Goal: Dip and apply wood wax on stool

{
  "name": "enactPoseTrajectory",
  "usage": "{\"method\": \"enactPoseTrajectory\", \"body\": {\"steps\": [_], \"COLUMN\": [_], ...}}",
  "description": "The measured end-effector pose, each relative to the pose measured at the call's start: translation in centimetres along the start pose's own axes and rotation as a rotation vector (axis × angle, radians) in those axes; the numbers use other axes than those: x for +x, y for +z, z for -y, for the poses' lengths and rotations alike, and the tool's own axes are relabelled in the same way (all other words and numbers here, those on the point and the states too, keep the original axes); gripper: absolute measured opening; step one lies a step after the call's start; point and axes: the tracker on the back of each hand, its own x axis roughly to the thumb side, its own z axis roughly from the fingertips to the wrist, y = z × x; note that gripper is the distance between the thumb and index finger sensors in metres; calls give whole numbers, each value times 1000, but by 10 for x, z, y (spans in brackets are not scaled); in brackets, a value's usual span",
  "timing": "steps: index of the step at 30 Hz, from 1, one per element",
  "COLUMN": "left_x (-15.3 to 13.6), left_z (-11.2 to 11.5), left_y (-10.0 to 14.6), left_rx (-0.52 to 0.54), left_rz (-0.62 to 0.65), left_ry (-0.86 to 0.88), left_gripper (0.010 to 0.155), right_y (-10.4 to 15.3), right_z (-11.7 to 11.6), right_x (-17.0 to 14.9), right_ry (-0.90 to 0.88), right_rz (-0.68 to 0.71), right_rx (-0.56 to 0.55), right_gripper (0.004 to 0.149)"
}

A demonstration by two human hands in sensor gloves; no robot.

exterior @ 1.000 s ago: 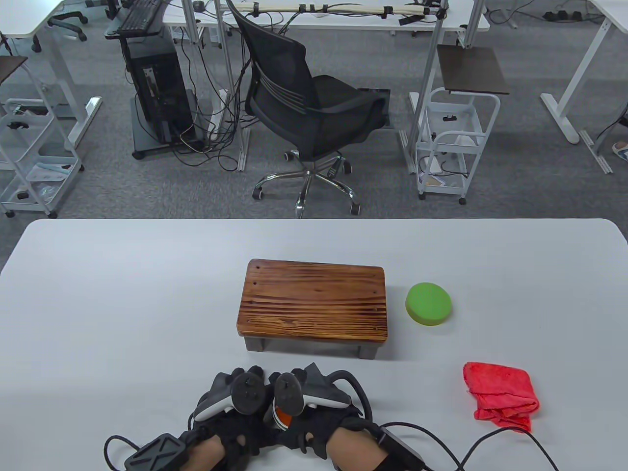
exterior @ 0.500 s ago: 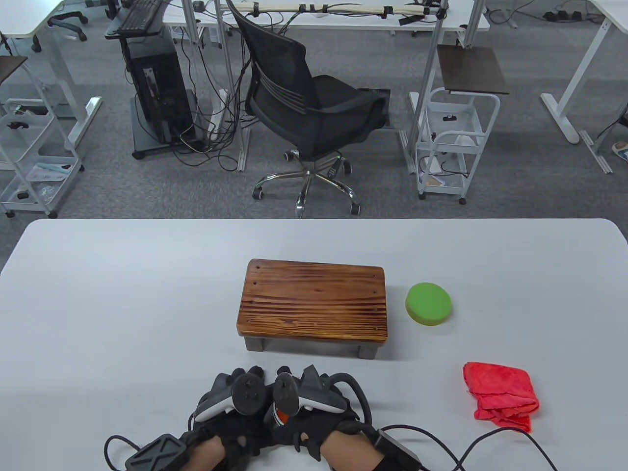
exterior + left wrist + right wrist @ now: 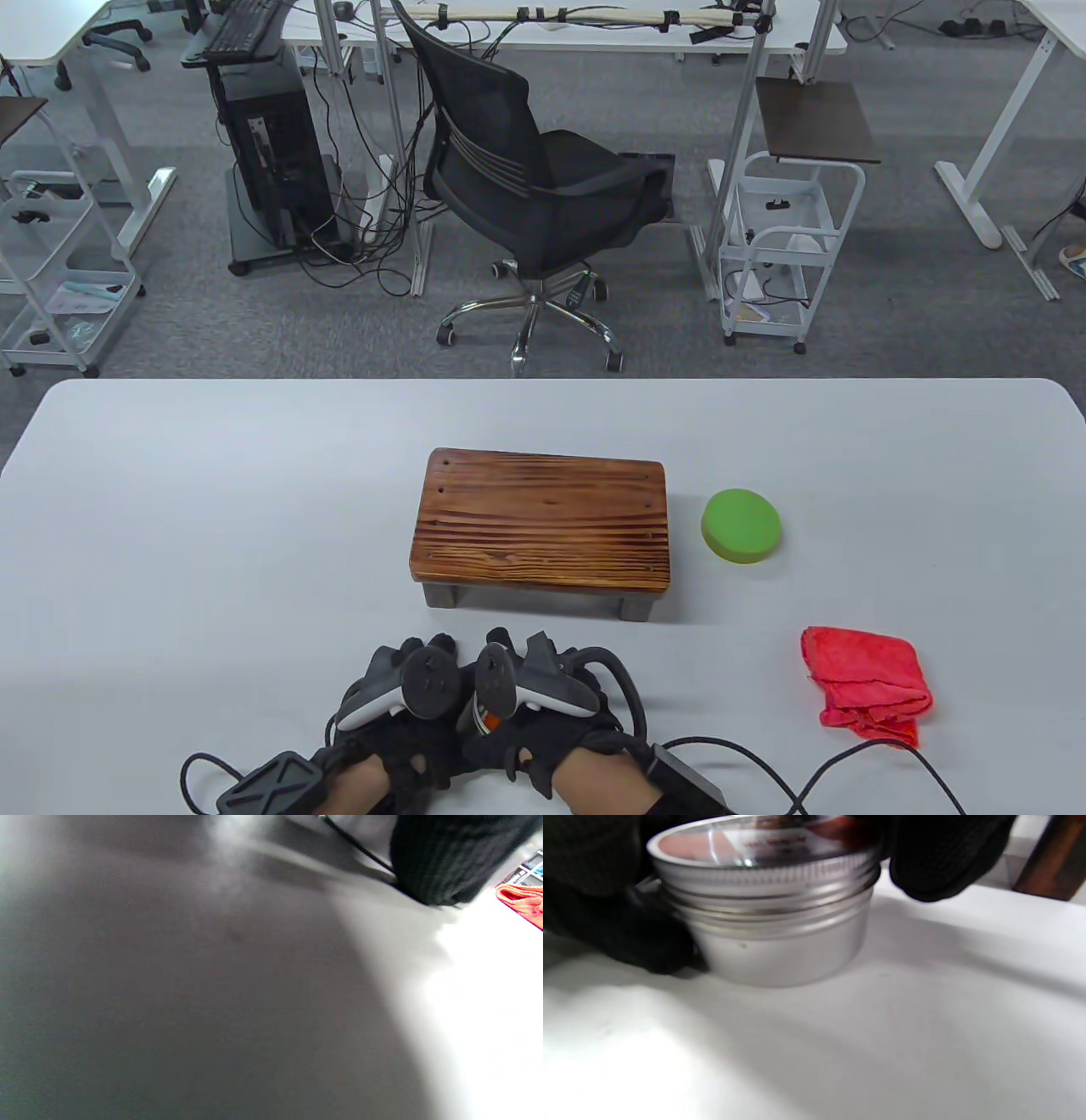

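The wooden stool (image 3: 543, 522) stands in the middle of the table. A silver wax tin (image 3: 780, 942) with a screw lid (image 3: 763, 861) sits on the table near the front edge, and only an orange sliver of it (image 3: 485, 722) shows between the hands in the table view. My left hand (image 3: 399, 739) grips the tin's body, its fingers (image 3: 606, 921) against the left side. My right hand (image 3: 543, 747) grips the lid, fingers (image 3: 946, 857) curled over its rim. A round green sponge (image 3: 741, 525) lies right of the stool.
A crumpled red cloth (image 3: 865, 683) lies at the front right, and also shows in the left wrist view (image 3: 524, 902). Glove cables (image 3: 764, 755) trail across the table's front edge. The left wrist view is mostly blurred tabletop.
My right hand has turned a little on the lid, its tracker and wrist shifting left. The left hand, stool, sponge and cloth have not moved.
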Motion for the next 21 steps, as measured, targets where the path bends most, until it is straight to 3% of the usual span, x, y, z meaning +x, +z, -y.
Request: {"method": "enactPoseTrajectory", "body": {"steps": [13,21], "left_x": [1,0], "left_z": [0,0], "left_y": [0,0], "left_rx": [-1,-2], "left_rz": [2,0], "left_ry": [-1,-1], "left_gripper": [84,83], "right_y": [-4,-2], "right_z": [-1,1], "right_x": [0,-5], "right_ry": [-16,-44], "right_rz": [97,130], "right_rx": [-44,15], "right_gripper": [94,95]}}
